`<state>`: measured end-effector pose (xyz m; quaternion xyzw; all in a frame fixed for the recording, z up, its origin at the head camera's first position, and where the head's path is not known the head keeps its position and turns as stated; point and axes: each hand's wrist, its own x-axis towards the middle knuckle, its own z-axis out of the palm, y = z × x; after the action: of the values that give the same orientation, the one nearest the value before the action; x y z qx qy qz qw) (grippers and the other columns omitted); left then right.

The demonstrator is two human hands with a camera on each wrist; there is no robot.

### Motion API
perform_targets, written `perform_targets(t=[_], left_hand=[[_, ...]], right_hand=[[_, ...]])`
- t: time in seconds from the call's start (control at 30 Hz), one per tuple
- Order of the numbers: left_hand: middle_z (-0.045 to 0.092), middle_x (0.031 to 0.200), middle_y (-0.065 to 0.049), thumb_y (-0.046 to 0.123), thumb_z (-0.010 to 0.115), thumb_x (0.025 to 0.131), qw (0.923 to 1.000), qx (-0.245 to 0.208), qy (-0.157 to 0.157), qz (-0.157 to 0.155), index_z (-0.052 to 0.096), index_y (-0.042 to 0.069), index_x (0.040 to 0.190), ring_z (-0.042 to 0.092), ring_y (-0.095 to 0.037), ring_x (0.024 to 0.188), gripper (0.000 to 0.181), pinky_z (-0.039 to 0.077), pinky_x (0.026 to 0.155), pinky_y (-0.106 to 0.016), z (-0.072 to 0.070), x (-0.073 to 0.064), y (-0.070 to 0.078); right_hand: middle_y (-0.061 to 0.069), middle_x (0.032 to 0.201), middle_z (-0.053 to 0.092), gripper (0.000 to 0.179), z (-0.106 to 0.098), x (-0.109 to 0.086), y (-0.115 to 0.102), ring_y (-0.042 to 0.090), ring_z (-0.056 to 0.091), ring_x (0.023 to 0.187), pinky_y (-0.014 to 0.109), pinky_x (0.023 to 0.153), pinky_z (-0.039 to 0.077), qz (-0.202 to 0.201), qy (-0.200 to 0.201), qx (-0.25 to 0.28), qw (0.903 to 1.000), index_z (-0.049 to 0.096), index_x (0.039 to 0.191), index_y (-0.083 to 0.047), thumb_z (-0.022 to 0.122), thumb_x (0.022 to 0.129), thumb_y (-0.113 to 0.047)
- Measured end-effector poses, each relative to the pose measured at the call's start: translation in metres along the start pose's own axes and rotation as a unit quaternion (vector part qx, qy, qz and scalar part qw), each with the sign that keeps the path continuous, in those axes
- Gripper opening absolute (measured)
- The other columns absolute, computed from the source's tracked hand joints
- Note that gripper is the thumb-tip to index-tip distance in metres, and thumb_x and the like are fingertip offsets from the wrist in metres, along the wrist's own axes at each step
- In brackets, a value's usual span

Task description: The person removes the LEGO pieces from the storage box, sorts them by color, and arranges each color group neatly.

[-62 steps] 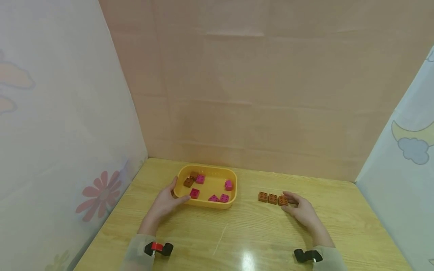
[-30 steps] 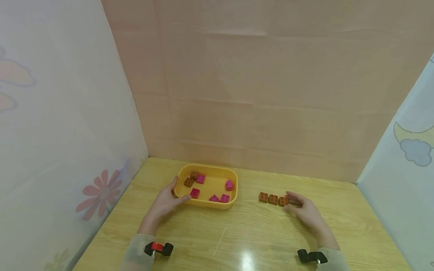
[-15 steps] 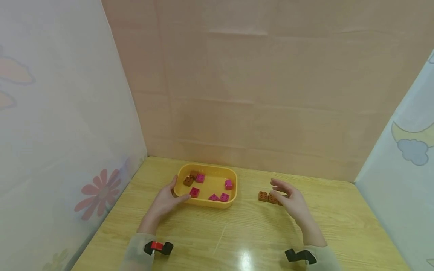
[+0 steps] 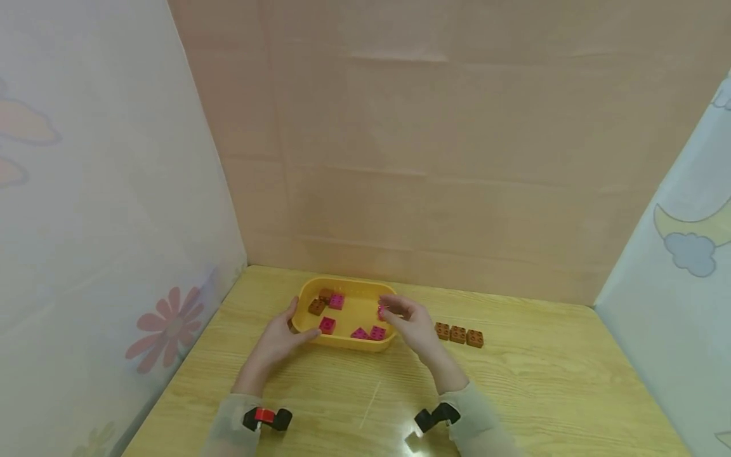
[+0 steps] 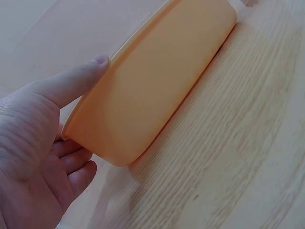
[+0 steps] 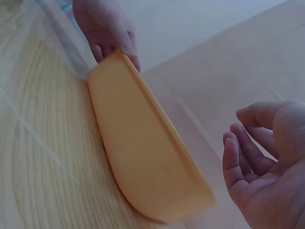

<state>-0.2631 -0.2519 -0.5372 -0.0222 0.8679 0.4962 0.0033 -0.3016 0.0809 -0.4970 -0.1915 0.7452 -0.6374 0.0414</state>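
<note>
My left hand (image 4: 280, 339) grips the left end of a yellow plastic tray (image 4: 354, 343), thumb on the rim and fingers around the end wall. In the left wrist view, the thumb (image 5: 78, 78) lies on the tray's edge. Over the tray's right end hovers my right hand (image 4: 414, 325), fingers loosely bent and holding nothing. A pink brick (image 4: 381, 311) shows partly behind its fingertips. The right wrist view shows that hand (image 6: 267, 162) with a gap between thumb and fingers. More pink bricks (image 4: 336, 301) and brown bricks (image 4: 316, 307) lie in the tray.
Three orange-brown bricks (image 4: 458, 334) stand in a row to the right of the tray, partly behind the right wrist. The wooden table (image 4: 342, 406) meets a beige back sheet (image 4: 457, 190) and patterned side sheets.
My right hand has left the row of orange-brown bricks and moved left to the tray's right end. The row stays on the table. My left hand and the tray keep their place.
</note>
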Motion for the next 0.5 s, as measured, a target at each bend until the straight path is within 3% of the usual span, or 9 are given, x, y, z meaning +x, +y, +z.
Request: perform_targets(t=[0.2, 0.5], left_hand=[[0.025, 0.173, -0.022, 0.043, 0.089, 0.089, 1.0, 0.005, 0.0, 0.007, 0.018, -0.001, 0.169, 0.028, -0.04, 0.158, 0.116, 0.027, 0.127, -0.053, 0.0, -0.001, 0.001], [0.025, 0.173, -0.022, 0.043, 0.088, 0.09, 1.0, -0.008, -0.002, 0.001, 0.017, 0.0, 0.17, 0.029, -0.039, 0.157, 0.115, 0.028, 0.126, -0.054, -0.002, -0.002, 0.001]], right_hand=[[0.018, 0.134, 0.07, 0.036, 0.034, 0.012, -0.001, 0.028, 0.067, 0.116, 0.025, 0.091, 0.058, 0.0, -0.033, 0.006, 0.9994, 0.071, 0.139, -0.003, 0.072, 0.104, -0.013], [0.022, 0.138, 0.068, 0.037, 0.057, 0.023, 0.002, 0.027, 0.069, 0.117, 0.033, 0.093, 0.061, 0.009, -0.052, 0.009, 0.9986, 0.07, 0.14, -0.005, 0.071, 0.104, -0.014]])
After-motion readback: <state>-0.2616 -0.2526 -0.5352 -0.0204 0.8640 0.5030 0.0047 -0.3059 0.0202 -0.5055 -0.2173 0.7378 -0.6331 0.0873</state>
